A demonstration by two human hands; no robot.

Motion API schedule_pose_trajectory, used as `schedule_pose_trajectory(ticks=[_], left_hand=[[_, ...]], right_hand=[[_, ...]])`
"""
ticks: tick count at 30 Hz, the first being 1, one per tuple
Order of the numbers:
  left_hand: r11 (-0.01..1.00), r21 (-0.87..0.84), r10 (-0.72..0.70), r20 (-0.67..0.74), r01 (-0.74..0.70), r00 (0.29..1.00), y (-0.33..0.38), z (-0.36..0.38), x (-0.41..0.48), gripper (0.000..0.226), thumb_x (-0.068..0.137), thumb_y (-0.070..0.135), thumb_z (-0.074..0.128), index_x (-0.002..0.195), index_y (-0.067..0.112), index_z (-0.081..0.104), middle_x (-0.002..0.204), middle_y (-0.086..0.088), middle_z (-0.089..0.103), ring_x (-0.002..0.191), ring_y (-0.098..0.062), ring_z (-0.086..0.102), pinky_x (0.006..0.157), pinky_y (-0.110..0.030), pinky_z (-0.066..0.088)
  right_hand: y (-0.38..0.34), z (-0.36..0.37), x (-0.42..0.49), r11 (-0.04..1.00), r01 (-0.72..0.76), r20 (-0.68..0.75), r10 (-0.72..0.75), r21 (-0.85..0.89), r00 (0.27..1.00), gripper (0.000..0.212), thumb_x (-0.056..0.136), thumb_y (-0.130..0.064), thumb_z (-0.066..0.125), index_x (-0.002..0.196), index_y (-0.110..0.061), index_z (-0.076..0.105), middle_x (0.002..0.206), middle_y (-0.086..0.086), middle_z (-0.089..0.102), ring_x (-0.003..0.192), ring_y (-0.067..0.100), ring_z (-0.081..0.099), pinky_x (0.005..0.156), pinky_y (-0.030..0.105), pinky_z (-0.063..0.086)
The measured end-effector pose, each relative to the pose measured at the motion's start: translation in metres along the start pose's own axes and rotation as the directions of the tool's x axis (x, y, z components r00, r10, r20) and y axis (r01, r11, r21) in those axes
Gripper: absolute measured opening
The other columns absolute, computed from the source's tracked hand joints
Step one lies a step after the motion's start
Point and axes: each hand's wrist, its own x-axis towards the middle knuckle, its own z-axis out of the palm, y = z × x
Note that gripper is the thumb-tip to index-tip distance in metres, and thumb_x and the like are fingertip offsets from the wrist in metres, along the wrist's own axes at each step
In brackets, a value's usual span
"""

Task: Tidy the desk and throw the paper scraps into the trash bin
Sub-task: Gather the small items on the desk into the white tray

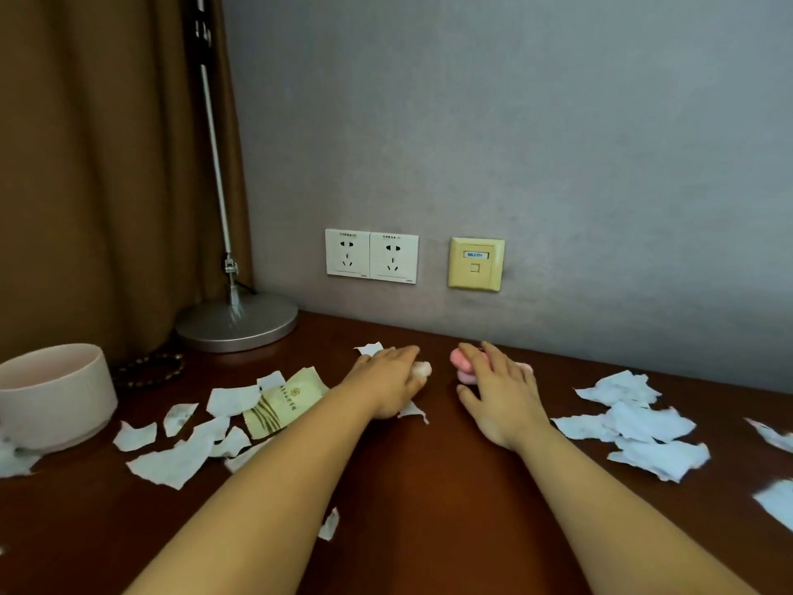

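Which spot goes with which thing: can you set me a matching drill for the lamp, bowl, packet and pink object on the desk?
Things: 1 lamp; 2 bowl; 3 packet; 4 pink object.
Places: A under the fingers of the right hand; B far left edge; C back left, by the curtain; D among the left scraps.
Pairs: 1-C, 2-B, 3-D, 4-A.

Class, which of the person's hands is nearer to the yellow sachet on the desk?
Left. The left hand lies just right of the yellow sachet, among paper scraps; the right hand is farther right again, on a pink object.
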Motion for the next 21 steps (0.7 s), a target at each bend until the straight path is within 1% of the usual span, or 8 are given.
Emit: schedule_pose_trajectory(ticks=[3,5,7,9,11,13,16,21], left_hand=[[1.000,0.009,-0.013,0.047,0.012,0.999,0.004,0.003,0.007,0.040,0.098,0.032,0.041,0.133,0.013,0.039,0.138,-0.011,0.048,0.126,-0.030,0.045,0.102,-0.040,0.038],[1.000,-0.013,-0.016,0.064,0.017,0.998,0.004,0.006,0.010,0.037,0.097,0.030,0.043,0.129,0.011,0.043,0.133,-0.013,0.051,0.122,-0.030,0.049,0.100,-0.039,0.041],[0.999,-0.036,-0.013,0.072,0.015,0.997,0.002,0.007,0.011,0.044,0.096,0.031,0.047,0.135,0.013,0.041,0.137,-0.012,0.049,0.125,-0.029,0.047,0.103,-0.039,0.040],[0.998,-0.065,-0.008,0.081,0.013,0.997,0.003,0.006,0.011,0.057,0.094,0.034,0.051,0.144,0.016,0.030,0.144,-0.010,0.043,0.131,-0.028,0.043,0.107,-0.040,0.037],[0.996,-0.092,0.005,0.081,0.002,0.997,0.004,0.005,0.012,0.066,0.093,0.034,0.053,0.148,0.019,0.021,0.148,-0.009,0.038,0.134,-0.027,0.039,0.109,-0.039,0.034],[0.991,-0.135,0.020,0.073,-0.009,0.997,0.004,0.007,0.016,0.067,0.092,0.033,0.056,0.149,0.021,0.021,0.149,-0.007,0.037,0.136,-0.026,0.038,0.111,-0.038,0.033],[0.982,-0.188,0.030,0.038,-0.022,0.999,0.003,0.011,0.023,0.061,0.089,0.030,0.060,0.144,0.020,0.035,0.146,-0.005,0.043,0.133,-0.023,0.042,0.110,-0.037,0.034],[0.979,-0.203,0.017,0.006,-0.015,1.000,0.007,0.010,0.026,0.044,0.086,0.030,0.064,0.128,0.021,0.054,0.127,-0.007,0.058,0.117,-0.026,0.054,0.100,-0.040,0.044]], right_hand=[[0.000,0.001,0.000,1.000,0.001,-0.003,-0.001,0.008,1.000,0.062,0.094,-0.043,0.040,0.148,-0.034,0.010,0.159,0.003,0.012,0.145,0.026,0.018,0.117,0.042,0.012],[0.001,0.001,0.000,1.000,0.004,-0.011,-0.004,0.012,1.000,0.062,0.094,-0.042,0.040,0.148,-0.034,0.011,0.158,0.003,0.014,0.144,0.026,0.018,0.117,0.042,0.013],[0.000,0.002,0.000,1.000,0.008,-0.017,-0.007,0.012,1.000,0.061,0.094,-0.042,0.040,0.148,-0.034,0.012,0.158,0.003,0.014,0.144,0.026,0.019,0.117,0.041,0.013],[0.000,0.001,0.000,1.000,0.006,-0.024,-0.006,0.011,1.000,0.061,0.094,-0.042,0.040,0.148,-0.035,0.012,0.158,0.002,0.015,0.144,0.026,0.020,0.116,0.041,0.013],[0.000,0.001,0.001,1.000,0.004,-0.030,-0.004,0.013,1.000,0.061,0.094,-0.041,0.041,0.148,-0.035,0.013,0.157,0.002,0.016,0.143,0.026,0.021,0.116,0.041,0.014],[0.001,0.002,0.001,1.000,0.001,-0.037,-0.001,0.013,0.999,0.060,0.094,-0.041,0.041,0.147,-0.035,0.014,0.157,0.002,0.017,0.142,0.026,0.023,0.116,0.041,0.014],[0.001,0.002,0.002,1.000,0.004,-0.049,-0.003,0.019,0.999,0.059,0.094,-0.040,0.041,0.147,-0.035,0.016,0.156,0.001,0.020,0.140,0.026,0.026,0.115,0.041,0.016],[0.002,0.004,0.007,1.000,0.008,-0.091,-0.008,-0.002,0.996,0.057,0.093,-0.040,0.042,0.145,-0.035,0.020,0.151,-0.001,0.027,0.133,0.027,0.036,0.110,0.041,0.024]])
